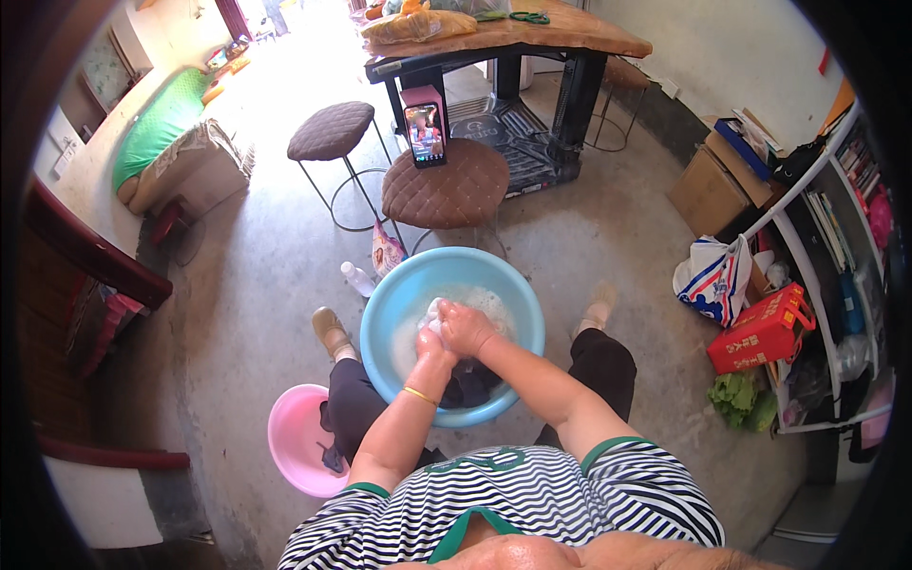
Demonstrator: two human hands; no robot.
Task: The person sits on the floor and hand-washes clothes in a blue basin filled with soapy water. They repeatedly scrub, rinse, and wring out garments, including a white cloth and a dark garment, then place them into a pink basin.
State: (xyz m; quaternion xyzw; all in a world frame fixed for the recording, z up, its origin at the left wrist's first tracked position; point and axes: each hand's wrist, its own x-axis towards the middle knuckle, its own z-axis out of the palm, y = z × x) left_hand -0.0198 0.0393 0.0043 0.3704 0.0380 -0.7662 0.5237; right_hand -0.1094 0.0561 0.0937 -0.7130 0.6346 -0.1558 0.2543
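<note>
Between my legs stands a large light-blue plastic basin with foamy water in it. My left hand and my right hand come together over the suds, closed around a small white cloth. Fingers hide much of the cloth. Dark fabric lies in the near part of the basin, partly under my forearms. By my left leg sits a pink plastic basin with some dark fabric in it.
A lit phone leans against a pink box on a brown padded stool beyond the basin. A plastic bottle and a printed packet stand beside the basin. To the right are a red bag, leafy greens and a shelf.
</note>
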